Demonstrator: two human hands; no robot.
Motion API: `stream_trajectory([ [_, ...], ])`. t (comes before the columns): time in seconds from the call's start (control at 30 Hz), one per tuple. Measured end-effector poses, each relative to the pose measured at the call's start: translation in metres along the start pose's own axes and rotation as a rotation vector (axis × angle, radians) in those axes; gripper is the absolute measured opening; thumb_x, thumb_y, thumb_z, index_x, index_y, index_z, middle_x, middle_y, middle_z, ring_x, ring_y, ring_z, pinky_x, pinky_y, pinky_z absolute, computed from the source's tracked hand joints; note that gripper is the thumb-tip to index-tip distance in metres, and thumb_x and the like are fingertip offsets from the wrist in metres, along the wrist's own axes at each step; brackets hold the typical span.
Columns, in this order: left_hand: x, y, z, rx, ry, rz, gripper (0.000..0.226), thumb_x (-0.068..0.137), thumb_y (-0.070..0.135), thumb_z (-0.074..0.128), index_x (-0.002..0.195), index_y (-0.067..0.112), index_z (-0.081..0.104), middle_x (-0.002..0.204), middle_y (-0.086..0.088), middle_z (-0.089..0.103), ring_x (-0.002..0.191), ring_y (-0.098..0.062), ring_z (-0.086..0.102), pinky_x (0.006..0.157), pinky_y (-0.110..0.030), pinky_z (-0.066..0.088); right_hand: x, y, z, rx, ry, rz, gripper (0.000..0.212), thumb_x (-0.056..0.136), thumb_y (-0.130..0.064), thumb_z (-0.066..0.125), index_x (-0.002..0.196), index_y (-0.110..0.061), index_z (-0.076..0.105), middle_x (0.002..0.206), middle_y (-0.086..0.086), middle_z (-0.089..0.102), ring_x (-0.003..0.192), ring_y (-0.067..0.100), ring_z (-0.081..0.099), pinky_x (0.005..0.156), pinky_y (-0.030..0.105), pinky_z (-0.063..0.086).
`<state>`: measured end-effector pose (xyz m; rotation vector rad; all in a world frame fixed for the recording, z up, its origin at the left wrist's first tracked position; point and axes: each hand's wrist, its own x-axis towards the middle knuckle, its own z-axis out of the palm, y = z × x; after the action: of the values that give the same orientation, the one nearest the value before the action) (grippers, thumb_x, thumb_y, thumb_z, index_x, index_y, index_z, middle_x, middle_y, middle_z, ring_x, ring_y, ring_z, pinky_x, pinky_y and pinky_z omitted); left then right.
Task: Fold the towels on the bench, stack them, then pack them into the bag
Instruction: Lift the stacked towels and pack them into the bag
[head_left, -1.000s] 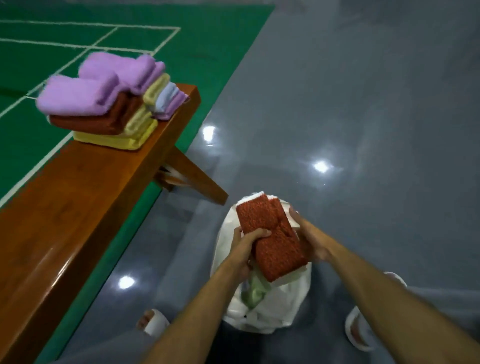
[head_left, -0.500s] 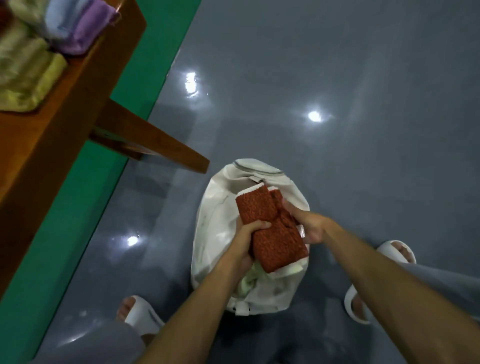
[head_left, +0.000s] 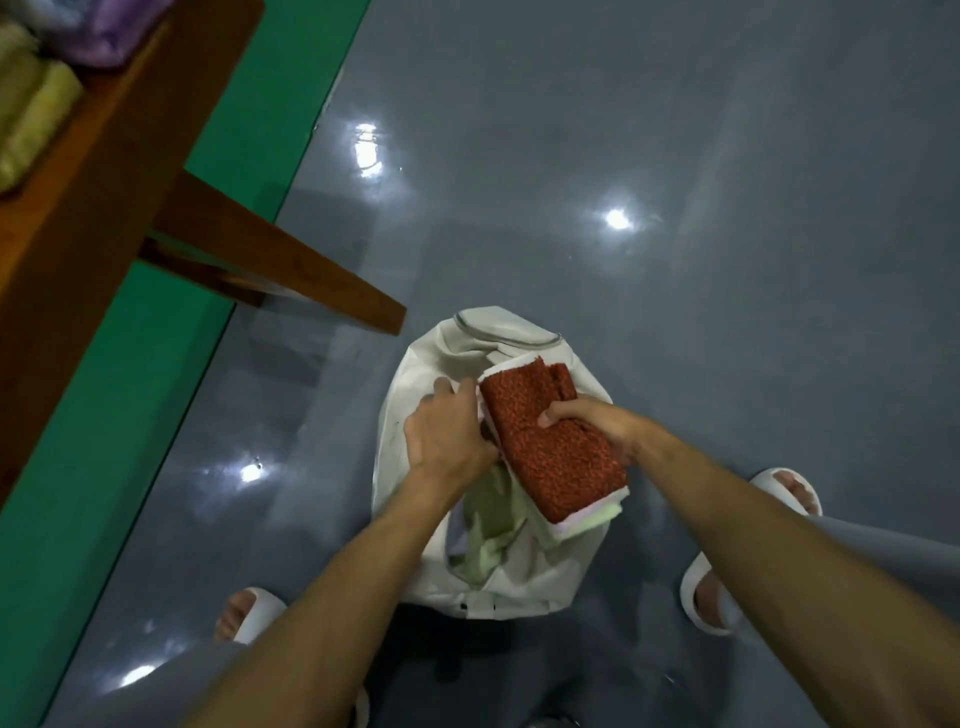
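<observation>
Two hands work over the white bag (head_left: 519, 332), seen from the head camera. The bag stands open on the grey floor (head_left: 675, 156), just beside the leg of the bench (head_left: 78, 208). The right hand (head_left: 597, 421) grips a folded red towel (head_left: 550, 447), with a pale towel (head_left: 587, 522) beneath it, tilted above the bag's mouth. The left hand (head_left: 447, 431) sits at the bag's rim, its fingers hidden, so I cannot tell whether it grips anything. A pale green towel (head_left: 493, 525) lies inside the bag. Yellow towels (head_left: 31, 114) and a purple towel (head_left: 114, 31) rest on the bench.
</observation>
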<state>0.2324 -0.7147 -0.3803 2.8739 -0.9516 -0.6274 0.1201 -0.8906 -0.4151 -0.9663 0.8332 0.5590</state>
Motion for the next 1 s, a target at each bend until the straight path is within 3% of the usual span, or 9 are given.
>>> stream_trajectory([
  [0.13, 0.022, -0.012, 0.012, 0.204, -0.023, 0.059, 0.019, 0.092, 0.023, 0.064, 0.110, 0.016, 0.066, 0.119, -0.008, 0.062, 0.106, -0.030, 0.065, 0.075, -0.038, 0.050, 0.007, -0.002, 0.000, -0.072, -0.007, 0.018, 0.055, 0.072, -0.023, 0.077, 0.125, -0.019, 0.063, 0.112, 0.012, 0.076, 0.110, 0.034, 0.069, 0.110, 0.053, 0.047],
  [0.3, 0.032, -0.028, -0.003, -0.157, 0.262, -0.178, 0.012, 0.083, 0.024, 0.066, 0.087, 0.017, 0.074, 0.090, -0.005, 0.072, 0.084, -0.034, 0.069, 0.066, -0.032, 0.045, 0.013, -0.013, 0.014, -0.231, 0.021, 0.009, 0.034, 0.083, -0.016, 0.076, 0.115, -0.019, 0.069, 0.103, 0.008, 0.078, 0.096, 0.026, 0.075, 0.082, 0.036, 0.060],
  [0.43, 0.019, -0.032, -0.007, -0.378, 0.385, -0.280, 0.012, 0.086, 0.033, 0.068, 0.083, 0.022, 0.070, 0.078, 0.004, 0.070, 0.076, -0.027, 0.068, 0.065, -0.031, 0.046, 0.028, -0.020, 0.036, -0.305, 0.038, 0.018, 0.038, 0.079, -0.025, 0.077, 0.116, -0.016, 0.071, 0.099, 0.005, 0.079, 0.093, 0.022, 0.076, 0.092, 0.037, 0.059],
  [0.5, 0.011, -0.028, -0.003, -0.358, 0.432, -0.258, 0.010, 0.088, 0.030, 0.068, 0.090, 0.021, 0.069, 0.089, 0.002, 0.069, 0.081, -0.026, 0.066, 0.066, -0.033, 0.046, 0.036, -0.023, 0.040, -0.274, 0.061, 0.031, 0.033, 0.082, -0.031, 0.075, 0.112, -0.017, 0.070, 0.094, 0.004, 0.079, 0.086, 0.018, 0.075, 0.083, 0.031, 0.059],
  [0.63, -0.033, 0.004, 0.025, -0.481, 0.564, -0.018, 0.011, 0.092, 0.016, 0.065, 0.095, 0.016, 0.055, 0.091, 0.002, 0.053, 0.081, -0.013, 0.047, 0.066, -0.022, 0.040, 0.065, -0.022, 0.029, -0.262, 0.136, -0.009, 0.063, 0.058, -0.047, 0.090, 0.114, -0.022, 0.075, 0.106, 0.004, 0.078, 0.104, 0.022, 0.072, 0.102, 0.042, 0.052],
  [0.7, -0.054, 0.016, 0.054, -0.511, 0.504, 0.044, 0.010, 0.097, 0.021, 0.058, 0.103, 0.015, 0.054, 0.100, 0.000, 0.053, 0.091, -0.013, 0.049, 0.077, -0.028, 0.049, 0.062, -0.027, 0.030, -0.274, 0.099, 0.035, 0.047, 0.067, -0.037, 0.085, 0.109, -0.017, 0.075, 0.100, 0.006, 0.079, 0.096, 0.023, 0.074, 0.092, 0.037, 0.056],
  [0.77, -0.060, 0.019, 0.079, -0.535, 0.406, -0.111, 0.043, 0.101, 0.042, 0.047, 0.129, 0.010, 0.052, 0.127, -0.009, 0.054, 0.116, -0.024, 0.053, 0.102, -0.044, 0.047, 0.057, -0.031, 0.032, -0.252, 0.029, 0.119, 0.034, 0.079, -0.025, 0.075, 0.109, -0.012, 0.071, 0.099, 0.011, 0.078, 0.093, 0.028, 0.073, 0.087, 0.038, 0.057],
  [0.87, -0.059, 0.017, 0.093, -0.488, 0.292, -0.261, 0.087, 0.101, 0.070, 0.024, 0.161, 0.008, 0.020, 0.162, -0.013, 0.034, 0.148, -0.026, 0.034, 0.125, -0.042, 0.025, 0.062, -0.033, 0.027, -0.208, 0.022, 0.130, 0.031, 0.085, -0.016, 0.067, 0.115, -0.010, 0.070, 0.103, 0.015, 0.077, 0.094, 0.031, 0.073, 0.082, 0.037, 0.058],
  [1.0, -0.067, -0.004, 0.110, -0.376, 0.255, -0.250, 0.074, 0.104, 0.064, 0.022, 0.162, 0.018, 0.023, 0.161, -0.009, 0.039, 0.147, -0.025, 0.037, 0.123, -0.042, 0.029, 0.075, -0.033, 0.031, -0.261, 0.126, 0.109, 0.009, 0.089, -0.009, 0.063, 0.093, -0.010, 0.071, 0.075, 0.007, 0.076, 0.065, 0.016, 0.072, 0.065, 0.024, 0.057],
])
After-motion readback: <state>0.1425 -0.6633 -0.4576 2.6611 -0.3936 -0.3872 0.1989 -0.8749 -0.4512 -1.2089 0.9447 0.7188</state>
